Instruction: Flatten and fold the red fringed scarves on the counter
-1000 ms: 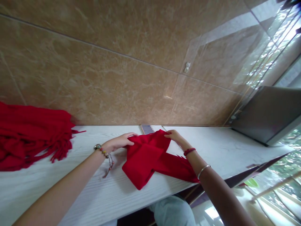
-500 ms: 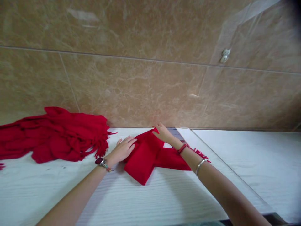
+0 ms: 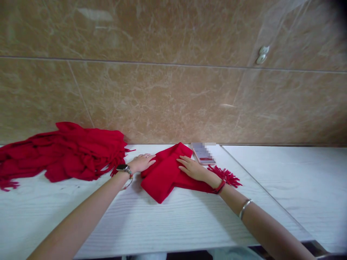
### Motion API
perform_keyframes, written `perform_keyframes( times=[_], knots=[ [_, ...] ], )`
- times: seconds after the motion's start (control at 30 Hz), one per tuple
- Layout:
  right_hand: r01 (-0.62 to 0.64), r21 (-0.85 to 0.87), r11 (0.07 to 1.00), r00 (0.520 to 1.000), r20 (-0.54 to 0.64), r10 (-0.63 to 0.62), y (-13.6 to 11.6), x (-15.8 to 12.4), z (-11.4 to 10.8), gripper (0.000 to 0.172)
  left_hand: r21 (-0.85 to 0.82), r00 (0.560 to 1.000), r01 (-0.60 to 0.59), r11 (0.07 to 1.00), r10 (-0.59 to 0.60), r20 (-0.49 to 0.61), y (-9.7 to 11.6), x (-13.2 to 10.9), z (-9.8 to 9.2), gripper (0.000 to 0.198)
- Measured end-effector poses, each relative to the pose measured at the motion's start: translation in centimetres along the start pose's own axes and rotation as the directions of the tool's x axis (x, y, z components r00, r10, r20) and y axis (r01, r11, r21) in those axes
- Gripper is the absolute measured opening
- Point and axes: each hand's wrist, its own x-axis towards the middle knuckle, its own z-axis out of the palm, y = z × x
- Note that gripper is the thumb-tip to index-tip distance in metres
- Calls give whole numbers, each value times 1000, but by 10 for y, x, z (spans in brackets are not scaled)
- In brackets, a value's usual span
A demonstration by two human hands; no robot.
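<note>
A red scarf lies folded on the white table, one part crossing over another, with its fringed end out to the right. My left hand rests at its left edge, fingers stretched out and the fingertips on the cloth. On the right part of the fold lies my right hand, flat with the fingers spread. Neither hand grips the fabric. Part of the scarf is hidden under my right hand and wrist.
A heap of red scarves with fringes lies at the left against the tiled wall. A phone lies behind my right hand by the wall. The white table has a seam right of the scarf; its front edge is near me.
My right hand has let go of the scarf's far corner and come down flat, nearer me and to the right. The phone shows more fully. My left hand has shifted slightly away from me.
</note>
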Motion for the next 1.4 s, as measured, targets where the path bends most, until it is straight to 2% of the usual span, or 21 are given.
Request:
perform_keyframes(
  times=[0.1, 0.23, 0.3, 0.37, 0.43, 0.5, 0.6, 0.67, 0.8, 0.93, 0.97, 1.03, 1.1, 1.13, 1.23, 1.3, 1.4],
  knots=[
    [-106, 31, 994, 994, 2, 106, -9, -9, -17, 47, -61, 997, 11, 998, -16, -75, -4, 2, 0, 47],
    [-199, 28, 980, 968, 165, 192, -16, -17, -38, 56, -196, 998, 4, 981, -17, -68, -8, -3, -11, 46],
    [-213, 92, 973, 952, 243, 186, -16, -19, -47, 58, -265, 997, -4, 964, -15, -70, -9, -7, -17, 47],
    [-192, 211, 958, 949, 287, 127, -14, -21, -56, 56, -298, 993, 6, 955, -42, -112, -9, -10, -19, 51],
    [-164, 323, 932, 947, 316, 57, -11, -22, -63, 53, -285, 984, 34, 958, -82, -157, -8, -8, -16, 51],
    [-173, 363, 916, 929, 369, 30, -10, -23, -66, 57, -236, 977, 66, 970, -111, -184, -7, 1, -13, 47],
    [-225, 293, 929, 886, 459, 70, -12, -22, -62, 78, -144, 962, 91, 985, -125, -243, -6, 24, -15, 45],
    [-252, 228, 940, 872, 474, 118, -15, -21, -57, 87, -88, 959, 89, 992, -109, -260, -5, 40, -20, 47],
    [-269, 158, 950, 881, 440, 176, -19, -20, -49, 92, -9, 990, 17, 1000, -18, -143, -3, 62, -27, 42],
    [-246, 138, 959, 904, 391, 175, -16, -21, -45, 90, 55, 999, -27, 998, 28, -24, 3, 76, -25, 43],
    [-227, 141, 964, 926, 338, 169, -15, -20, -44, 84, 73, 999, -24, 997, 25, -20, 5, 79, -24, 39],
    [-156, 125, 980, 978, 156, 135, -13, -17, -40, 71, 104, 998, -18, 994, 24, -55, 9, 83, -21, 30],
    [-46, 83, 995, 999, -14, 48, -13, -13, -35, 60, 125, 991, -25, 992, 41, -126, 15, 84, -17, 30],
    [8, 63, 998, 999, -33, -6, -14, -10, -31, 57, 133, 986, -39, 990, 60, -158, 18, 83, -16, 32],
    [104, 54, 993, 991, 81, -108, -17, -3, -20, 48, 150, 972, -145, 978, 169, -163, 23, 77, -13, 36],
    [116, 32, 993, 987, 109, -119, -19, 0, -12, 41, 143, 961, -259, 955, 270, -66, 21, 73, -13, 29],
    [146, -85, 986, 989, 42, -143, -24, 6, -5, 36, 99, 914, -400, 911, 389, 113, 11, 70, -16, 28]
  ],
)
